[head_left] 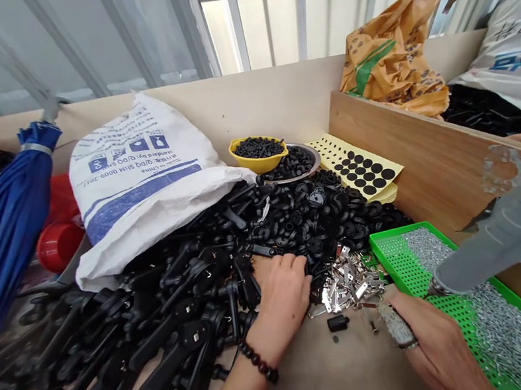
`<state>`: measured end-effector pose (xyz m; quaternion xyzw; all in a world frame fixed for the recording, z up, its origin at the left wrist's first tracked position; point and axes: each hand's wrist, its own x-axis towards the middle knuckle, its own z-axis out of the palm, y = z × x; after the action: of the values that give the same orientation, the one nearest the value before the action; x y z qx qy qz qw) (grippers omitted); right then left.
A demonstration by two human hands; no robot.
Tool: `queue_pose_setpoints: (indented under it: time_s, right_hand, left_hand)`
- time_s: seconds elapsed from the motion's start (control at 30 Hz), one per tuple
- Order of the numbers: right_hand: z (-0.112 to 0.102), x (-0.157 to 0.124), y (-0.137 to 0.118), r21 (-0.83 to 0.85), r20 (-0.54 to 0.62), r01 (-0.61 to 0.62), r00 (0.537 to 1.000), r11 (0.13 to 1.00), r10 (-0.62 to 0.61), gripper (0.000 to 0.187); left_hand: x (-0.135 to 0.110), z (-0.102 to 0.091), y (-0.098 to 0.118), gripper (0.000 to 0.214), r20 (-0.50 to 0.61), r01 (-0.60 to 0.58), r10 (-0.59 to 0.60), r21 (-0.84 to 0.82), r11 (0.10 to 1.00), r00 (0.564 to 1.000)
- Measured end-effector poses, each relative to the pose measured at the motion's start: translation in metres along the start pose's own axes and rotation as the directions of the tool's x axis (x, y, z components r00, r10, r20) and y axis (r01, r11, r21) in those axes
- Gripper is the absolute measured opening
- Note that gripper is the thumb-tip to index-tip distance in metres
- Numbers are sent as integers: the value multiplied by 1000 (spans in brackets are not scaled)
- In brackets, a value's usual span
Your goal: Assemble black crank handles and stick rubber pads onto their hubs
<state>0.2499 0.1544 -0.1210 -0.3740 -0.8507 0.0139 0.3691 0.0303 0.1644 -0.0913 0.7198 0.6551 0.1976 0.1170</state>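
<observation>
Clips (pixel 351 281) left of tray (pixel 387 260) — bowl (pixel 259 165) perhaps on basin (pixel 317 159).

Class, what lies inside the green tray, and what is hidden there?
Small silvery metal pieces lie inside the green tray, bare mesh showing beside them. The grey tool and right hand cover parts of it; anything under the pieces cannot be seen.

- On my feed, the long black handle-like parts (pixel 186 342) look like smooth plastic, mostly matt
- The flat silver clips (pixel 351 281) reach me as shiny metal
- I read the tiny silver-grey pieces (pixel 514 332) as glinting metal
- Green rectangular perforated tray (pixel 391 249): smooth plastic
- White printed sack (pixel 140 169): creased, plastic-looking
- Long brown board (pixel 416 137): smooth, grained wood
- Blue folded umbrella (pixel 9 229): pleated cloth, faintly glossy to me
</observation>
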Motion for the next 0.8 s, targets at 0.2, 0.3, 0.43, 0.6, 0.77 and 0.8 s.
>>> queue_pose_setpoints:
  time_s: [0.2, 0.3, 0.43, 0.6, 0.77, 0.8]
  right_hand:
    - [-1, -6, 1, 91, 48, -9, 999, 996, 4, 18]
    - [-4, -5, -1, 139, 33, -53, 998, 989, 49, 19]
    - [-15, 5, -10, 218, -18, -52, 998, 975, 57, 21]
    - [-26, 17, -23, 262, -80, 4, 997, 965, 17, 23]
    - [-27, 18, -24, 229, -69, 51, 997, 972, -36, 19]
    - [-26, 18, -24, 224, -69, 56, 997, 973, -42, 18]
  left_hand:
    - [16, 15, -21, 24, -42, 114, -117, -73, 991, 992]
    - [13, 10, -22, 28, -59, 110, -124, -204, 973, 990]
    - [-2, 1, -11, 36, 138, 156, -78, -743, 651, 987]
    - [-22, 5, 13, 45, 344, 351, 73, -922, -164, 936]
    - [-27, 9, 27, 44, 381, 395, 106, -891, -224, 918]
    - [-27, 10, 29, 43, 378, 392, 106, -892, -225, 920]
